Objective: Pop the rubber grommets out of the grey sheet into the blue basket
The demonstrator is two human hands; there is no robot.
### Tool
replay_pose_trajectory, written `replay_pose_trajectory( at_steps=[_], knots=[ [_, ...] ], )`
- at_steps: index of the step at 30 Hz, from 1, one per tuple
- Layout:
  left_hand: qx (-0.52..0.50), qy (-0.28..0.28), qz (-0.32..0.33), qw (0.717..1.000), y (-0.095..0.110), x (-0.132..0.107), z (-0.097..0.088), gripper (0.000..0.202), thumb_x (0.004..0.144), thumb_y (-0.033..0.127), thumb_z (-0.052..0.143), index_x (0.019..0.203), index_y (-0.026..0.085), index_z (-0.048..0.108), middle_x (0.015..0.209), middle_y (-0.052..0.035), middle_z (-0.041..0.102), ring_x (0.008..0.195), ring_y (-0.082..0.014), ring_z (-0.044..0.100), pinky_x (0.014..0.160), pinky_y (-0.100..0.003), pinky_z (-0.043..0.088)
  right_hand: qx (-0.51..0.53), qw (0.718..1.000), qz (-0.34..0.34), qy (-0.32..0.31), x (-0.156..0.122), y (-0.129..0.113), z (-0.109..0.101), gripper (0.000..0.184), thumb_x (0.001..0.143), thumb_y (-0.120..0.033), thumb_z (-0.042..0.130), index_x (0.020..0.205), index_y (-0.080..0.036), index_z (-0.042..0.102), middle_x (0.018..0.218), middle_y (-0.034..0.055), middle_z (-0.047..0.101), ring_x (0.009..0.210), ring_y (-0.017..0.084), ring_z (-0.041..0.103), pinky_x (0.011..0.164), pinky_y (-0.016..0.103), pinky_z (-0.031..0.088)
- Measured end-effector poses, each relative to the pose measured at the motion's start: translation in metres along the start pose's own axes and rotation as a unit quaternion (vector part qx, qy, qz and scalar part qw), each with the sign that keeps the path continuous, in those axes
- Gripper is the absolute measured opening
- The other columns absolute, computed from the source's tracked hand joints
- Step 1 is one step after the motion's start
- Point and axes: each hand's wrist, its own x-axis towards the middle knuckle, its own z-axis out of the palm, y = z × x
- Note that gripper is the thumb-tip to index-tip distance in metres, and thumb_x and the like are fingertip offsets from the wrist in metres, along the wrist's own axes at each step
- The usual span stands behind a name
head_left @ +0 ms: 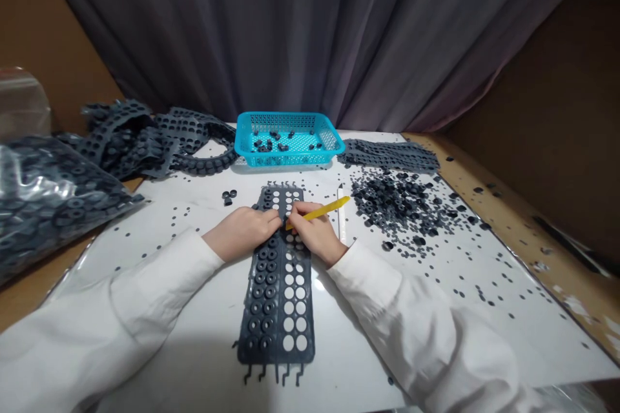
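A dark grey rubber sheet (pixel 276 329) lies lengthwise before me on the white table surface. Ring-shaped parts fill its left columns, while its right columns are mostly open round holes. My left hand (pixel 245 231) rests over the sheet's upper left, fingers closed near its middle; whatever is between the fingertips is hidden. In my right hand (pixel 314 232) is a yellow pen-like tool (pixel 327 208), gripped like a pencil. Its lower end meets the sheet close to my left fingertips, and its wider end points up to the right.
Beyond the sheet stands a blue basket (pixel 290 158) holding several small black parts. Punched sheets (pixel 126 135) are heaped at back left, more sheets (pixel 390 155) at back right. A clear bag (pixel 58 200) of rings sits left. Black scraps (pixel 407 203) spread rightward around a white strip (pixel 341 219).
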Motion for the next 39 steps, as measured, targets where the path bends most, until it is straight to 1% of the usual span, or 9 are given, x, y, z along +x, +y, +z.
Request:
replay_pose_trajectory(
  at_steps=[4, 8, 15, 19, 24, 27, 32, 36, 39],
  knots=[
    [-0.124, 0.060, -0.062, 0.988, -0.003, -0.005, 0.015, 0.020, 0.092, 0.016, 0.040, 0.096, 0.016, 0.059, 0.091, -0.0056, 0.065, 0.066, -0.0167, 0.063, 0.056, -0.026, 0.046, -0.004, 1.000, -0.005, -0.002, -0.001, -0.001, 0.000, 0.021, 0.070, -0.021, 0.045, 0.050, -0.019, 0.043, 0.049, -0.0044, 0.041, 0.052, 0.012, 0.039, 0.051, 0.024, 0.027],
    [-0.321, 0.139, -0.136, 0.927, -0.003, -0.007, 0.020, 0.019, 0.091, 0.023, 0.042, 0.092, 0.018, 0.060, 0.092, -0.0037, 0.066, 0.077, -0.0156, 0.062, 0.069, -0.026, 0.046, -0.001, 1.000, -0.002, -0.005, -0.001, -0.003, -0.001, 0.022, 0.071, -0.020, 0.045, 0.049, -0.019, 0.044, 0.048, -0.0042, 0.042, 0.052, 0.012, 0.039, 0.050, 0.024, 0.027],
    [-0.564, 0.199, -0.306, 0.741, -0.007, -0.005, 0.019, 0.026, 0.082, 0.038, 0.056, 0.090, 0.014, 0.063, 0.075, -0.0017, 0.063, 0.058, -0.0118, 0.051, 0.054, -0.022, 0.038, 0.026, 1.000, 0.004, -0.013, -0.002, 0.001, -0.002, 0.020, 0.071, -0.020, 0.046, 0.051, -0.019, 0.047, 0.051, -0.0034, 0.047, 0.054, 0.012, 0.045, 0.051, 0.023, 0.032],
    [-0.684, 0.202, -0.272, 0.646, -0.011, -0.005, 0.019, 0.029, 0.077, 0.036, 0.062, 0.097, 0.015, 0.061, 0.077, -0.0004, 0.060, 0.061, -0.0101, 0.051, 0.054, -0.020, 0.039, 0.050, 0.998, -0.002, -0.022, -0.004, 0.004, -0.004, 0.016, 0.070, -0.020, 0.048, 0.054, -0.018, 0.048, 0.054, -0.0029, 0.051, 0.055, 0.012, 0.048, 0.053, 0.022, 0.035],
    [-0.804, 0.119, -0.265, 0.519, -0.011, -0.004, 0.014, 0.018, 0.078, 0.033, 0.052, 0.084, 0.016, 0.054, 0.052, 0.0080, 0.041, 0.036, -0.0033, 0.019, 0.038, -0.018, 0.014, 0.086, 0.996, 0.010, 0.019, -0.014, 0.000, -0.004, 0.012, 0.066, -0.019, 0.049, 0.054, -0.018, 0.051, 0.049, -0.0034, 0.051, 0.048, 0.011, 0.045, 0.048, 0.021, 0.034],
    [-0.832, 0.081, -0.264, 0.481, -0.012, -0.003, 0.011, 0.018, 0.080, 0.034, 0.046, 0.075, 0.017, 0.049, 0.049, 0.0082, 0.038, 0.034, -0.0032, 0.015, 0.037, -0.018, 0.012, 0.094, 0.994, 0.050, 0.019, -0.022, -0.005, -0.001, 0.012, 0.066, -0.020, 0.049, 0.054, -0.018, 0.051, 0.048, -0.0028, 0.053, 0.044, 0.010, 0.045, 0.045, 0.021, 0.034],
    [-0.820, 0.036, -0.261, 0.508, -0.017, -0.006, 0.002, 0.012, 0.073, 0.024, 0.040, 0.071, 0.017, 0.049, 0.048, 0.0059, 0.041, 0.034, -0.0043, 0.015, 0.037, -0.019, 0.013, 0.072, 0.996, 0.056, -0.012, -0.025, -0.008, 0.000, 0.013, 0.068, -0.020, 0.049, 0.056, -0.018, 0.053, 0.050, -0.0020, 0.056, 0.046, 0.011, 0.049, 0.046, 0.021, 0.037],
    [-0.730, -0.079, -0.172, 0.656, -0.009, -0.017, -0.024, 0.015, 0.063, 0.014, 0.038, 0.063, 0.016, 0.053, 0.051, 0.0022, 0.048, 0.039, -0.0082, 0.034, 0.040, -0.021, 0.023, 0.034, 0.999, 0.031, -0.016, -0.025, -0.009, -0.002, 0.014, 0.069, -0.019, 0.049, 0.056, -0.018, 0.054, 0.051, -0.0019, 0.056, 0.049, 0.011, 0.050, 0.048, 0.021, 0.038],
    [-0.579, -0.161, -0.084, 0.795, 0.023, -0.030, -0.043, 0.013, 0.070, 0.018, 0.044, 0.064, 0.019, 0.056, 0.062, 0.0003, 0.059, 0.059, -0.0146, 0.053, 0.055, -0.025, 0.040, 0.030, 0.999, 0.023, -0.015, -0.025, -0.008, -0.002, 0.014, 0.069, -0.019, 0.049, 0.055, -0.018, 0.053, 0.051, -0.0021, 0.055, 0.051, 0.011, 0.050, 0.049, 0.021, 0.038]
  ],
)
